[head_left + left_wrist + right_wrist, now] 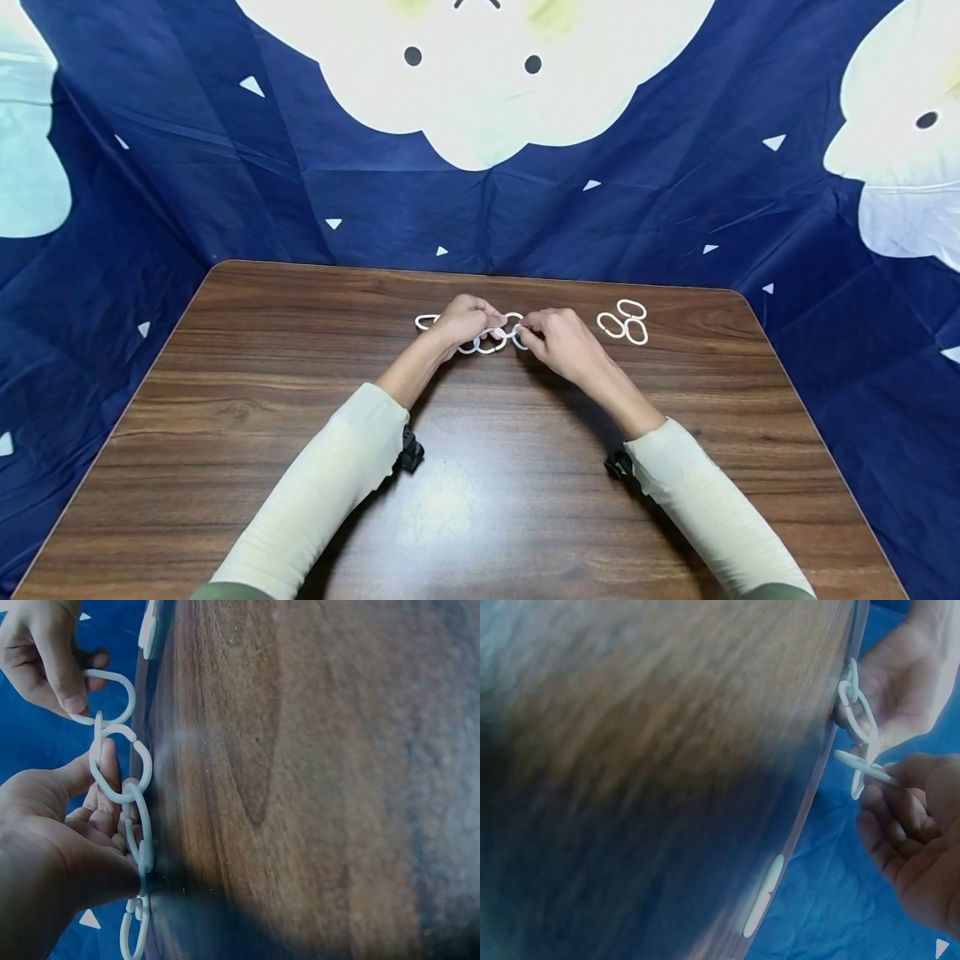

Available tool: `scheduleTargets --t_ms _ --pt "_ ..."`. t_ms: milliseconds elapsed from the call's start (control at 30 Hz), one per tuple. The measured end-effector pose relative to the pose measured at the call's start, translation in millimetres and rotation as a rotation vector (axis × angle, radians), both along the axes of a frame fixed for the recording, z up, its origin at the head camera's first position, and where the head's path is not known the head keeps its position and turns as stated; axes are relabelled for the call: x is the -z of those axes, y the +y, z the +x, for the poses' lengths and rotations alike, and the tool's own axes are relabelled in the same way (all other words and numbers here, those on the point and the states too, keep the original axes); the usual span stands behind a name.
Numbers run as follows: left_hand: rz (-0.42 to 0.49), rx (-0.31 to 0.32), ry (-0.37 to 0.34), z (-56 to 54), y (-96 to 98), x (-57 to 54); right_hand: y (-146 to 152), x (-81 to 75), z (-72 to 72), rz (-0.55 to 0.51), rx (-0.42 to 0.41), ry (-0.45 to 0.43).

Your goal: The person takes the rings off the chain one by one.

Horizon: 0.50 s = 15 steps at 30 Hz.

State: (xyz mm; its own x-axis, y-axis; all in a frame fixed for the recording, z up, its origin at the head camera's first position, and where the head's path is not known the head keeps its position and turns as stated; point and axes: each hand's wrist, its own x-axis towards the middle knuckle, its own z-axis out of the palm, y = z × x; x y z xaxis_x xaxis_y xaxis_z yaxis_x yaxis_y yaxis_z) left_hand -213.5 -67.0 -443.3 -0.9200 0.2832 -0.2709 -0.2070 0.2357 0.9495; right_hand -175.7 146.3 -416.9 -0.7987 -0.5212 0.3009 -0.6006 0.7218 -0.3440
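Oval white plastic chain links, joined into a chain (491, 350), lie across the far part of the table, the left end showing beyond my left hand (467, 321). That hand pinches a white link (148, 769) between thumb and fingers. On the right, my right hand (558, 337) pinches the end link (129, 686) between thumb and forefinger. In the left wrist view this end link passes through the link the left hand holds. The right wrist view shows the end link (859, 766) seen nearly edge-on, crossing its neighbour. Part of the chain is hidden behind the left hand.
Three more white links (622, 330) lie close together on the wooden table (465, 517), to the right of my right hand. Behind the table's far edge hangs a dark blue cloth (517, 217) with white cloud shapes.
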Motion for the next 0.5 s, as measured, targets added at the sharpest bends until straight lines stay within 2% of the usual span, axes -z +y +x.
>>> scheduleTargets --t_ms 267,500 --pt "0.006 0.006 -0.002 -4.0 1.1 3.6 -1.2 -0.1 1.6 0.043 -0.002 0.023" --pt "-0.010 0.005 -0.011 -5.0 0.0 2.0 1.0 -1.5 5.0 0.067 0.022 -0.011"
